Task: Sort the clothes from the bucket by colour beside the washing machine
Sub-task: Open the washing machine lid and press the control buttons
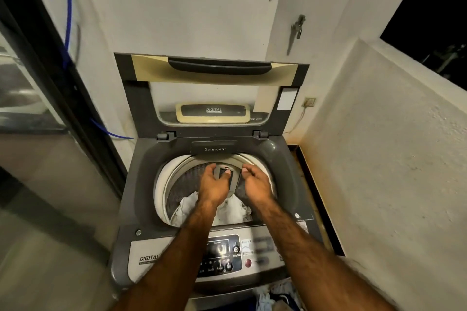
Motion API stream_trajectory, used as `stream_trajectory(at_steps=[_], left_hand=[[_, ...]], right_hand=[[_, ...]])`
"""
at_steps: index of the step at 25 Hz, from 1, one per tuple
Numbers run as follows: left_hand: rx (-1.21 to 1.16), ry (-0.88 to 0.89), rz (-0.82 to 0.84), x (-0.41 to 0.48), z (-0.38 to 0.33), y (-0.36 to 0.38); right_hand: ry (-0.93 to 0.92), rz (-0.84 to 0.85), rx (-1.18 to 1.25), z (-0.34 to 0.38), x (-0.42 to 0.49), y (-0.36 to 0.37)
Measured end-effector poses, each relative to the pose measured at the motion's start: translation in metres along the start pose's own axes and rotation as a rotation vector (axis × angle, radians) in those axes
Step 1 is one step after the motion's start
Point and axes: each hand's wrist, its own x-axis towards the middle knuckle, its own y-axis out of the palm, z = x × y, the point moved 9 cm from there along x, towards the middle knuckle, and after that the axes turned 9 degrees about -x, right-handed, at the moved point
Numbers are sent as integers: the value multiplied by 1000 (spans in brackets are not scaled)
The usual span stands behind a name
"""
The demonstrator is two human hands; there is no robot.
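1. I see both bare forearms stretched forward over the control panel [219,254] of the washing machine [141,184] and into its open drum [177,184]; the lid [214,70] stands upright against the wall.
2. The left hand [214,184] hangs over the middle of the drum, back of the hand upward; its fingers are loosely curled and the thumb is spread; the grip is apart and holds nothing.
3. The right hand [255,184] hovers just beside it, not touching; its fingers are loosely curled too; that grip is also apart, with nothing in it.
4. The white clothes [185,207] lie bunched at the bottom of the drum, below both wrists; I cannot tell whether either hand touches them.
5. A blue and white heap [275,295] of clothes lies at the lower edge of my view, in front of the machine; I cannot tell whether it sits in a bucket.
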Motion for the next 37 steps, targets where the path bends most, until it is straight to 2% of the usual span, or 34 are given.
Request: stream_trajectory(at_steps=[4, 10, 13, 18, 22, 24, 27, 29, 37], left_hand=[[55, -20, 19, -11, 11, 11], [4, -15, 69, -32, 21, 42], [-22, 56, 48, -46, 7, 53], [169, 460, -17, -44, -133, 50], [623, 956, -220, -40, -256, 55], [866, 1072, -339, -31, -287, 60], [1151, 1058, -315, -9, -300, 62], [1240, 1051, -270, -1, -295, 58], [1180, 1056, -134, -20, -272, 37]], right_hand=[[-2, 17, -43, -6, -13, -11], [10, -1, -74, -25, -27, -42], [-44, -4, -131, -30, -37, -67], [-111, 51, -324, -38, -62, -96], [-260, 60, -453, 9, -62, -95], [-354, 26, -477, 47, -58, -95], [-482, -24, -460, 101, -61, -96], [-582, -65, -521, 130, -66, -92], [-948, -387, -997, 228, -83, -83]])
